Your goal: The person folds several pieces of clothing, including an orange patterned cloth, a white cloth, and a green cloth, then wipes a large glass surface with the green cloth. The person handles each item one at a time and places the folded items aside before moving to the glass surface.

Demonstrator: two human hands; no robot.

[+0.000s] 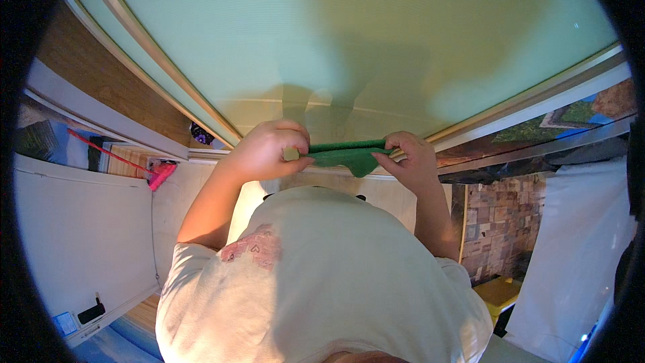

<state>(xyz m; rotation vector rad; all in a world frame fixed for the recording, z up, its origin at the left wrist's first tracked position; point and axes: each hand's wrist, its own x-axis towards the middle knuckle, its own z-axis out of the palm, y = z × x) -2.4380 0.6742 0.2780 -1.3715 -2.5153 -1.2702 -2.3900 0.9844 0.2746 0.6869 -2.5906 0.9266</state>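
Observation:
A green cloth (347, 154) is stretched level between my two hands, in front of my chest. My left hand (276, 152) pinches its left end between thumb and fingers. At the other end, my right hand (410, 160) grips the cloth the same way. The upper edge looks folded or rolled into a thick band, and a loose flap hangs below it. Just beyond my hands stands a large pale green frosted glass panel (262, 35) in a light frame, bearing the shadow of my body and arms.
A white door (80, 217) with a dark handle is at left. Near it, a pink broom (161, 174) with a red stick leans by the wall. At right hangs a white sheet (574, 242), near a yellow container (499, 293) and a wall with a brick pattern (504, 227).

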